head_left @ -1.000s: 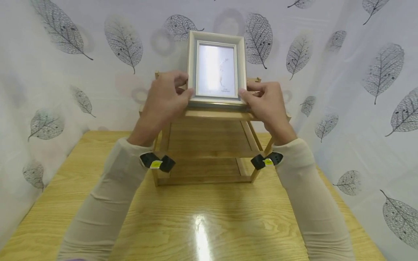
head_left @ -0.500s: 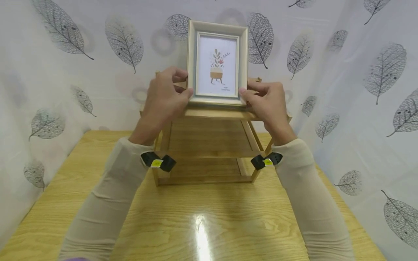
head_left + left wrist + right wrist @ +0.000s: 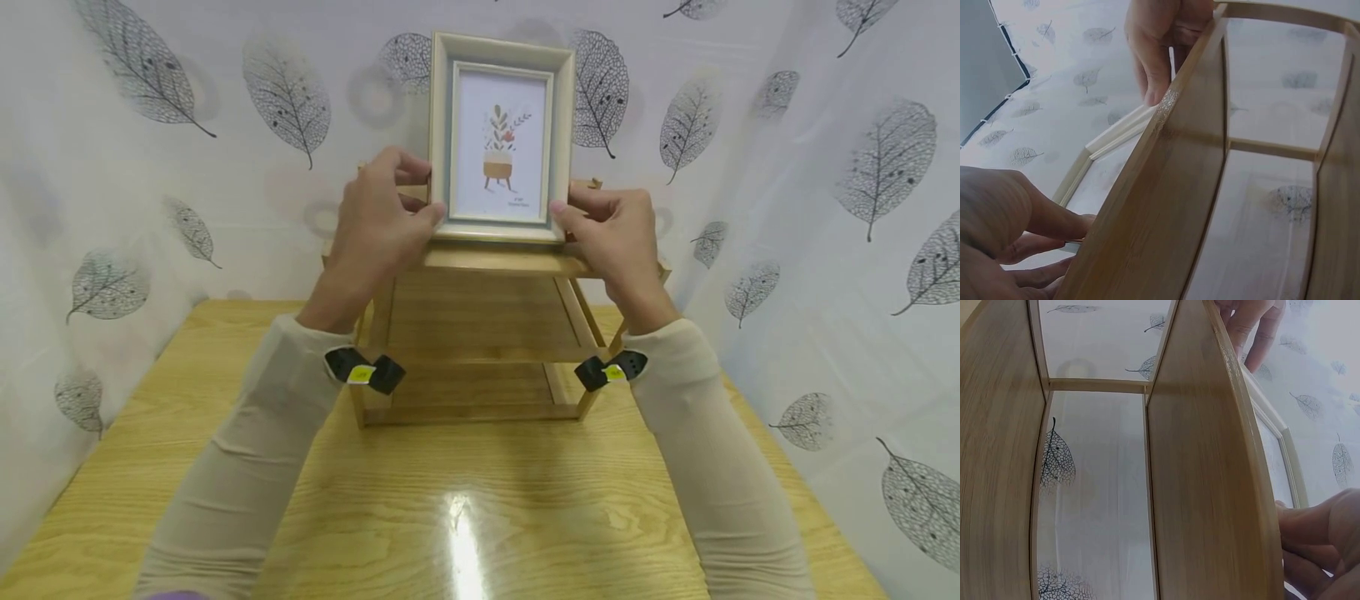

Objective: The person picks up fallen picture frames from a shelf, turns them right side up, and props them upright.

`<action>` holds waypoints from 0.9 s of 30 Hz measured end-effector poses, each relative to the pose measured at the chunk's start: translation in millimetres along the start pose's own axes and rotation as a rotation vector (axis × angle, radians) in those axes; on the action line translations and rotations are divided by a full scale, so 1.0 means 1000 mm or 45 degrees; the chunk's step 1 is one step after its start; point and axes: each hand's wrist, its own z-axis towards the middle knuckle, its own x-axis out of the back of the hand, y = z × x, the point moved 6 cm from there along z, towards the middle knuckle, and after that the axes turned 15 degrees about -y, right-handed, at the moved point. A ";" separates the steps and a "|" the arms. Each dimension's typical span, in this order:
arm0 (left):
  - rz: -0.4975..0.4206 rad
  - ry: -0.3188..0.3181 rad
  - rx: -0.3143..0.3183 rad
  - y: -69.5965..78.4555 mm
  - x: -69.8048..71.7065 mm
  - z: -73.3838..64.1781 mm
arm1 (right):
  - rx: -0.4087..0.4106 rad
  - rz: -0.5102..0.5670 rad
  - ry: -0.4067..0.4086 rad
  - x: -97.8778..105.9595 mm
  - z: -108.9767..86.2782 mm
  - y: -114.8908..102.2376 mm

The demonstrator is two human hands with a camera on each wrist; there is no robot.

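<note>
A cream picture frame [image 3: 564, 125] with a potted-plant print stands nearly upright on the top of a wooden shelf rack [image 3: 510, 263]. My left hand [image 3: 378, 221] pinches its lower left side, thumb on the front and fingers at the edge. On the lower right side, my right hand [image 3: 618, 233] does the same. Both wrist views look up from below the top board, which hides much of the picture frame [image 3: 1079, 172]. Fingertips behind the frame are hidden in the head view.
Below the top, the rack has a middle shelf [image 3: 480, 321] and a bottom shelf [image 3: 472, 385]. It stands on a wood-grain table [image 3: 390, 500]. A pale curtain [image 3: 247, 150] printed with leaves surrounds the back and sides.
The picture frame has tipped up from a backward lean towards upright, its top edge rising. Glare has left the glass, so the print shows. Both hands keep their grip almost in place.
</note>
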 end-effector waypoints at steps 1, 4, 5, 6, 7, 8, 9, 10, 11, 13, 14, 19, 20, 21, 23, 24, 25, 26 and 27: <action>-0.002 0.000 -0.001 0.000 0.000 0.000 | 0.003 0.015 0.000 0.000 0.000 0.000; -0.018 0.005 -0.003 0.000 0.000 0.000 | 0.002 0.060 0.004 -0.001 0.000 0.001; -0.020 0.009 -0.005 0.001 0.000 0.000 | -0.003 0.075 0.005 -0.001 0.000 0.001; -0.022 0.011 -0.007 0.001 0.001 0.000 | -0.007 0.092 0.007 -0.001 0.000 0.001; -0.023 0.014 -0.011 0.001 0.001 0.000 | -0.013 0.101 0.011 -0.001 0.000 0.001; -0.025 0.017 -0.009 0.001 0.001 0.000 | -0.019 0.110 0.014 -0.001 -0.001 0.001; -0.026 0.022 -0.015 0.002 0.001 0.000 | -0.025 0.122 0.017 -0.001 -0.001 0.001; -0.025 0.023 -0.014 0.002 0.001 0.000 | -0.024 0.125 0.017 -0.001 -0.001 0.001; -0.025 0.022 -0.013 0.002 0.001 0.000 | -0.025 0.129 0.018 -0.001 -0.001 0.001; -0.032 0.020 -0.009 0.002 0.001 0.000 | -0.024 0.132 0.019 -0.001 -0.001 0.001; -0.034 0.017 -0.006 0.002 0.001 0.000 | -0.022 0.131 0.019 -0.001 -0.001 0.001; -0.041 0.013 -0.005 0.003 0.001 0.000 | -0.008 0.129 0.035 0.000 -0.001 0.001; -0.042 0.014 -0.004 0.003 0.001 0.000 | -0.002 0.133 0.039 0.000 -0.001 0.001; -0.043 0.017 -0.008 0.003 0.001 0.000 | 0.003 0.144 0.042 0.000 -0.001 0.001; -0.041 0.020 -0.006 0.002 0.002 0.000 | 0.016 0.150 0.048 0.000 -0.001 0.001; -0.043 0.020 -0.005 0.002 0.002 0.000 | 0.023 0.160 0.051 0.000 -0.001 0.001; -0.047 0.020 -0.002 0.002 0.002 0.000 | 0.022 0.173 0.054 0.000 -0.001 0.001; -0.050 0.020 0.000 0.002 0.002 0.001 | 0.027 0.177 0.058 0.000 -0.001 0.001; -0.050 0.022 -0.004 0.002 0.002 0.001 | 0.030 0.179 0.061 0.000 -0.001 0.001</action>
